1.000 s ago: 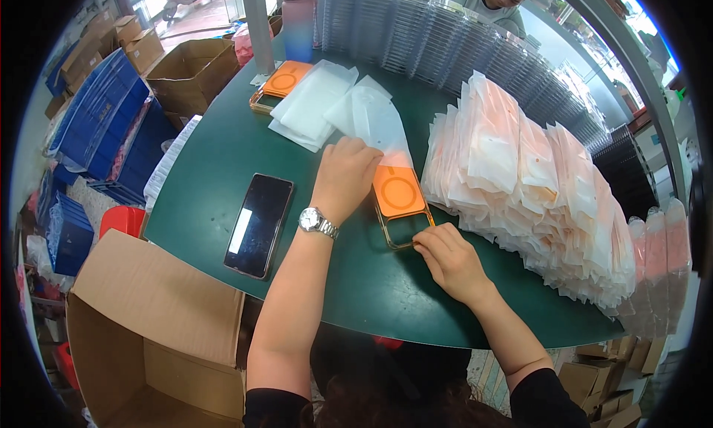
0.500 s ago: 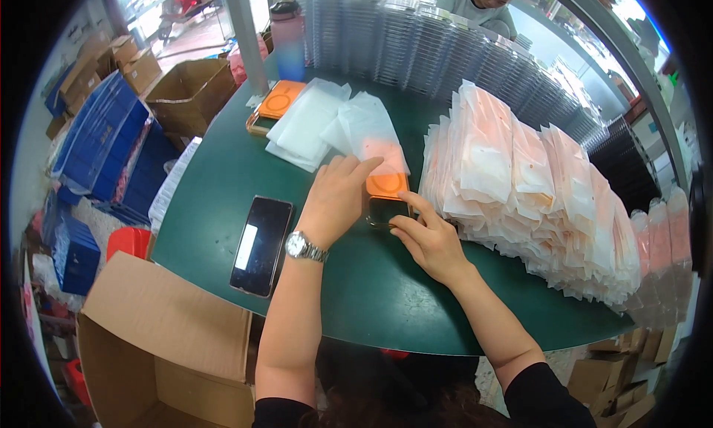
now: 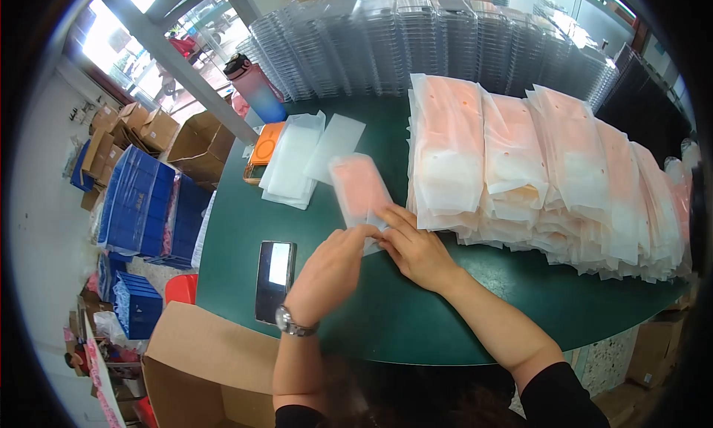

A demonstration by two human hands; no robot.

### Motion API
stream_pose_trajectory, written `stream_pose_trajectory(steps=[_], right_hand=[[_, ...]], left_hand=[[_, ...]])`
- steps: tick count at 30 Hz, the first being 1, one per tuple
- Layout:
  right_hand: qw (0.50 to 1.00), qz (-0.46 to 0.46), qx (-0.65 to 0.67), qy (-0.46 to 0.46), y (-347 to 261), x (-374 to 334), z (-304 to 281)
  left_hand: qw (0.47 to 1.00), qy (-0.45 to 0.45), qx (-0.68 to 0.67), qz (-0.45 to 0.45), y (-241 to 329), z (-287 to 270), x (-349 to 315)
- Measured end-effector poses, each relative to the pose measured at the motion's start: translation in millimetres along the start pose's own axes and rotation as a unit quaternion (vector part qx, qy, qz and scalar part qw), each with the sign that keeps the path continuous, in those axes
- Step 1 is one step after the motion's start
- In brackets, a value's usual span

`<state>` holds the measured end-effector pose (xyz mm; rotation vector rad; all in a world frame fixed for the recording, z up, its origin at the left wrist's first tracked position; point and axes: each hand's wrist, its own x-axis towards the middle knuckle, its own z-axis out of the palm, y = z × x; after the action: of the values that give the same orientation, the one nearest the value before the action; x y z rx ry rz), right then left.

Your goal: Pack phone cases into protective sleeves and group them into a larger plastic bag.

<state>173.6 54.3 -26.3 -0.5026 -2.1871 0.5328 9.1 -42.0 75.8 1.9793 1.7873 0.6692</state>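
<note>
Your bagged orange item (image 3: pixel 359 189) lies flat on the green table (image 3: pixel 416 317), centre, long axis running far-to-near; the clear pouch fully covers the orange piece inside, and its near end sits under your fingers. Left of it, a loose stack of empty clear pouches (image 3: pixel 301 157) fans out, and past that an unbagged orange piece (image 3: pixel 265 144) rests in a shallow tray at the far-left table edge. Right of the item, a long bank of filled pouches (image 3: pixel 549 175) stands packed on edge, running to the right rim, just beside your right fingers. Rows of clear plastic trays (image 3: pixel 416 42) are stacked along the far edge, with a bottle (image 3: pixel 256 86) at their left end. An open cardboard box (image 3: pixel 204 376) sits near-left below the table; I can't tell its contents. Dark phone (image 3: pixel 275 279) lies flat, near left of your wrist. Your left hand (image 3: pixel 327 276) comes in from the near edge, palm down, fingers curled and pinching the pouch's near end. Your right hand (image 3: pixel 417 253) angles in from the near right, fingers loosely extended, tips pressing the same end; both hands meet there, touching.
</note>
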Motion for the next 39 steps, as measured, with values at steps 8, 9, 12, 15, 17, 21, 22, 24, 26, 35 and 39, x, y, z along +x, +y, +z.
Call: stream_pose_trajectory(steps=[8,9,12,15,17,21,22,24,26,35,39], right_hand=[[0.997,0.006,0.063,-0.036,-2.6,1.7,3.5],[0.996,0.011,0.07,-0.053,-4.3,1.7,6.8],[0.992,0.077,0.055,-0.084,0.4,-3.7,-3.4],[0.978,0.158,0.061,-0.123,4.2,-6.5,-3.4],[0.968,0.183,0.08,-0.151,-0.6,-5.9,-1.0],[0.98,0.131,0.101,-0.109,1.0,-4.7,-0.7],[0.978,0.131,0.14,-0.083,-0.5,-4.7,1.7],[0.985,0.105,0.132,-0.046,5.8,-7.1,-6.1],[0.987,0.059,0.146,-0.007,-5.8,-1.7,-4.9],[0.99,-0.029,0.134,0.015,-25.8,-3.6,-10.8],[0.987,-0.044,0.136,0.069,-21.4,-6.5,-10.1]], left_hand=[[0.951,0.222,0.196,-0.088,-115.1,-39.7,120.8],[0.933,0.245,0.245,-0.101,-133.3,-39.8,130.5],[0.923,0.123,0.271,-0.246,-118.2,-7.6,166.8],[0.914,0.113,0.302,-0.244,-119.0,7.4,178.0],[0.932,0.153,0.252,-0.212,-139.0,0.7,173.6],[0.933,0.303,0.133,-0.145,-145.5,-25.8,146.1],[0.932,0.301,0.138,-0.146,-138.8,-35.2,129.8],[0.911,0.308,-0.148,-0.231,-119.1,-31.2,104.7],[0.909,0.185,-0.186,-0.323,-124.7,-32.1,68.9],[0.755,0.193,-0.578,-0.241,-19.1,20.5,29.9],[0.819,0.249,-0.498,-0.135,13.3,14.4,42.2]])
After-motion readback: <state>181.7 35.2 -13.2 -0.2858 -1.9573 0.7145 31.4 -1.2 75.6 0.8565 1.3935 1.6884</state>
